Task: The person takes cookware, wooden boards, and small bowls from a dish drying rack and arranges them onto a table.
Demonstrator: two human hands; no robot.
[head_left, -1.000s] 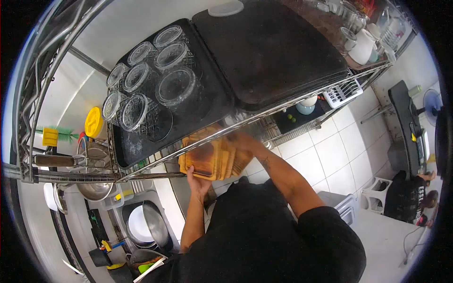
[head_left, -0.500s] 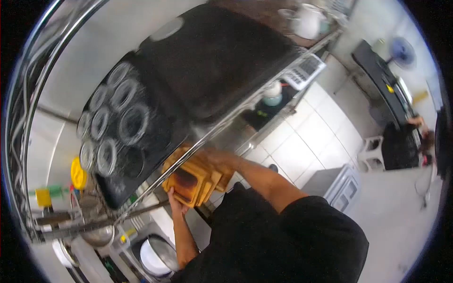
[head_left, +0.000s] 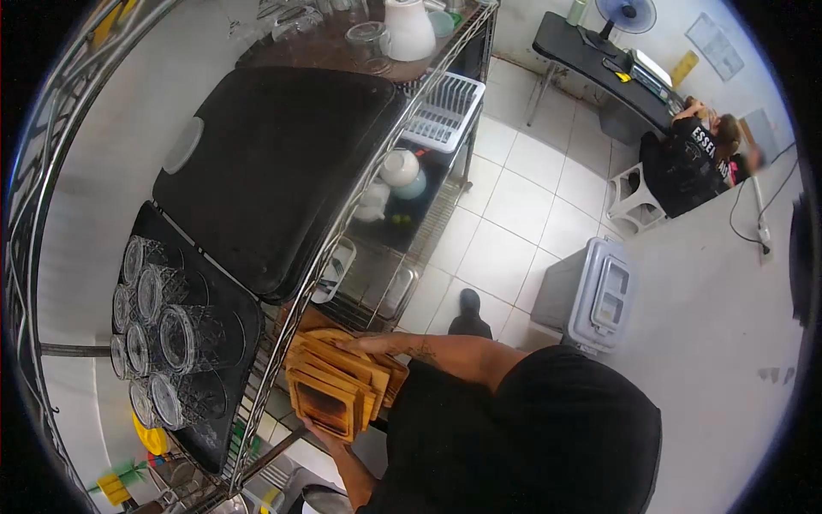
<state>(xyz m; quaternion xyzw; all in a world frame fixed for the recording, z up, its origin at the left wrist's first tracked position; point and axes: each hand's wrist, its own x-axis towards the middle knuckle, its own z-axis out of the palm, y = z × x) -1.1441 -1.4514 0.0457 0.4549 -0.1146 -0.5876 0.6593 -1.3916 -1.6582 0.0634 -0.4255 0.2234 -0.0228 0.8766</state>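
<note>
A stack of several wooden serving boards is tilted at the edge of the wire shelf. The front board has a dark, scorched-looking centre. From below, my left hand grips the stack at its lower edge, fingers partly hidden under the boards. My right hand is closed over the upper far side of the same boards, most of its fingers out of sight behind them.
Upturned clear glasses stand on a black tray atop the wire rack. Beside it lies a large black tray. A grey lidded bin stands on the tiled floor. Another person sits at a black desk.
My view has swung to the right, so more of the floor and desk shows. Both hands still hold the boards, which now sit lower in view.
</note>
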